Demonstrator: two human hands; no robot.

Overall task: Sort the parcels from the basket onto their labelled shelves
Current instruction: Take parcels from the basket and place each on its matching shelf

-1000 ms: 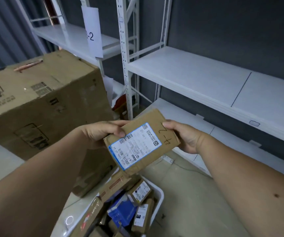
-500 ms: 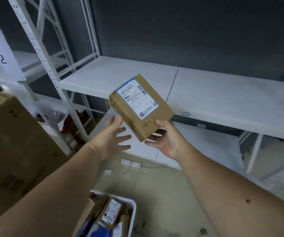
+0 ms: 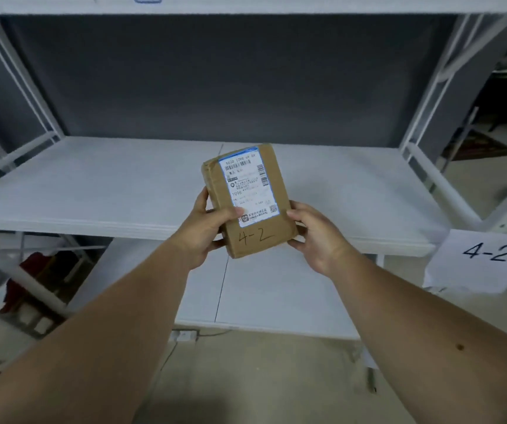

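With both hands, left (image 3: 203, 232) and right (image 3: 316, 237), gripping the parcel (image 3: 247, 200) marked 4-2, I should lay it flat, label up, on the shelf (image 3: 93, 191) beside the 4-2 tag (image 3: 484, 258).

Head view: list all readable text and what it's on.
"4-2", handwritten on the parcel, below its label.
"4-2" on the paper sign at the shelf edge.
"1098" on the shipping label; its top number line, fine print and codes are too small to read reliably.
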